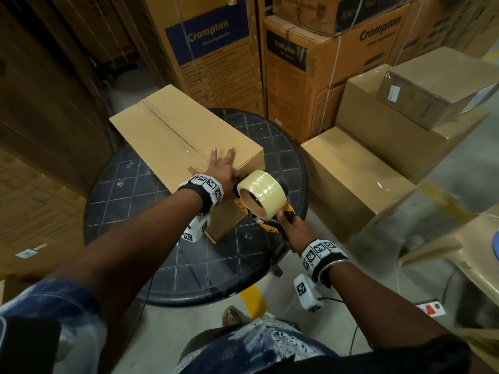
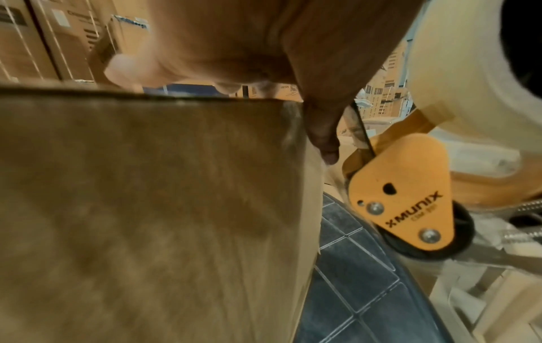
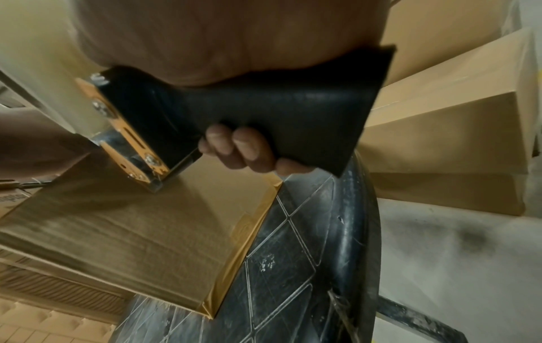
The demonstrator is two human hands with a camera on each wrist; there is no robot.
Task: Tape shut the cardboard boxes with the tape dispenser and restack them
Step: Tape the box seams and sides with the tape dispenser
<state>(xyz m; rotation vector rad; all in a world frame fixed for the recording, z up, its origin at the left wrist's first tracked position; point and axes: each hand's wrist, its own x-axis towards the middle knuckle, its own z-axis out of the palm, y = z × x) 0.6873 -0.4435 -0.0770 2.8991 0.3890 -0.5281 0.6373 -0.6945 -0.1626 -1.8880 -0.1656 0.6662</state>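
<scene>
— Why is the left hand (image 1: pixel 219 168) spread flat on the box (image 1: pixel 172 136)?

— As I read it, to pin the flaps down and keep the box from sliding. The fingers are straight and splayed over the near end of the lid, right by the seam, gripping nothing. The box lies slantwise across the round table (image 1: pixel 129 201), its far end jutting past the table's far edge.

— And the right hand (image 1: pixel 293 230)?

— Curled tight round the black handle of the tape dispenser (image 1: pixel 263 197), whose nose sits at the box's near end face, close to the table's right edge. Probably that is where a strip gets anchored or cut off (the blade itself is hidden).

— Is the seam already taped?

— A glossy band seems to run along it in the head view, though I can't tell how far.

— Materials?

— Plain matt brown cardboard with crisp corners; a fat roll of clear, shiny tape; an orange metal frame with screws; a dark tabletop scored in a diamond grid, scuffed pale. Other boxes (image 1: pixel 356 179) stand beside the table on the right.
</scene>
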